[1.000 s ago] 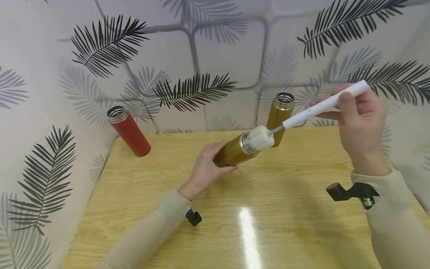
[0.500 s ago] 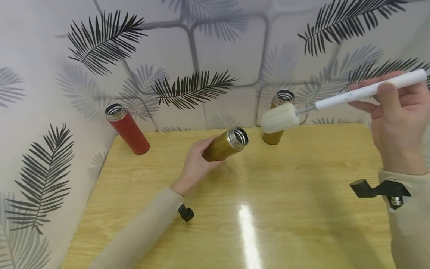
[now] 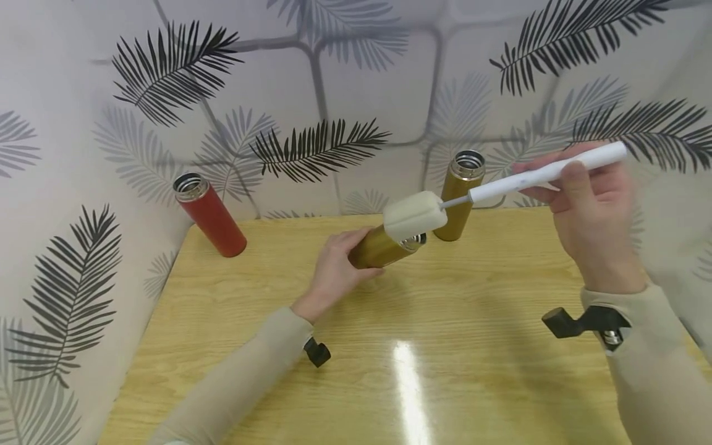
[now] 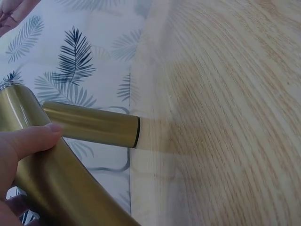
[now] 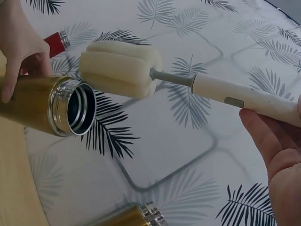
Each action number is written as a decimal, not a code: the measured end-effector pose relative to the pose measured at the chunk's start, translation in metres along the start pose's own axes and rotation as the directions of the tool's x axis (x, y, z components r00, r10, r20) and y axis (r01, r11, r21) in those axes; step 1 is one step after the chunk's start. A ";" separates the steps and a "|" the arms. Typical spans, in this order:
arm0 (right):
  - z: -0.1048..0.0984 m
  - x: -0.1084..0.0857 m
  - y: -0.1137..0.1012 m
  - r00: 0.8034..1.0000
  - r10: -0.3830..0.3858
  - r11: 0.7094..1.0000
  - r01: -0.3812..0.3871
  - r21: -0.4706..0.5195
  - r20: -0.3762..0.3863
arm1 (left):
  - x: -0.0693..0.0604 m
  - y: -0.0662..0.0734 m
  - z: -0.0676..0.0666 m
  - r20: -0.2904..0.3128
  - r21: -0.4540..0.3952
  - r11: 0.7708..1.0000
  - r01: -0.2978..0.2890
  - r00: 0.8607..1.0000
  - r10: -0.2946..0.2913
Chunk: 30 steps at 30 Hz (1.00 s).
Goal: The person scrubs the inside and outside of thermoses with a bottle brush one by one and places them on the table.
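My left hand (image 3: 336, 269) grips a gold thermos bottle (image 3: 378, 250) round its body, tilted with its mouth to the right. That bottle has no lid, and its steel rim and dark inside show in the right wrist view. My right hand (image 3: 597, 210) holds the white handle of a sponge bottle brush (image 3: 414, 215) between thumb and fingers. The cream sponge head is outside the bottle. From the head view it overlaps the bottle's neck; in the right wrist view it sits beside the mouth, and I cannot tell whether they touch.
A second gold bottle (image 3: 458, 198), open at the top, stands at the table's back edge behind the brush. Toward the back left stands an open red bottle (image 3: 214, 219). The wooden table (image 3: 445, 346) meets a leaf-patterned cloth (image 3: 356, 93) behind.
The sponge came out of the bottle's mouth as my right hand drew right, then the hand came back left, bringing the sponge over the neck. The left hand kept its grip, shifting slightly.
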State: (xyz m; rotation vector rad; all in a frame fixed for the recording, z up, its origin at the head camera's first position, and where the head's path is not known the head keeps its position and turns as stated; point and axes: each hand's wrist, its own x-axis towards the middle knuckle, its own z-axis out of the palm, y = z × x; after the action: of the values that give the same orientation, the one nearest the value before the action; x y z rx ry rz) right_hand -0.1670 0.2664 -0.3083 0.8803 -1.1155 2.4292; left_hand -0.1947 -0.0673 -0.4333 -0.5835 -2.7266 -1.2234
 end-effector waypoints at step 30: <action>-0.032 -0.006 0.015 0.991 0.025 0.942 -0.067 -0.329 -0.130 | -0.004 0.003 0.001 0.036 -0.041 0.999 0.022 0.999 -0.020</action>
State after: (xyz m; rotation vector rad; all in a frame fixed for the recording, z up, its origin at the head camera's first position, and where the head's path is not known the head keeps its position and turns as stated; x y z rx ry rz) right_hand -0.1828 0.2805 -0.3370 0.5933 -1.4562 2.2013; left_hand -0.1898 -0.0652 -0.4327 -0.5885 -2.7495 -1.2898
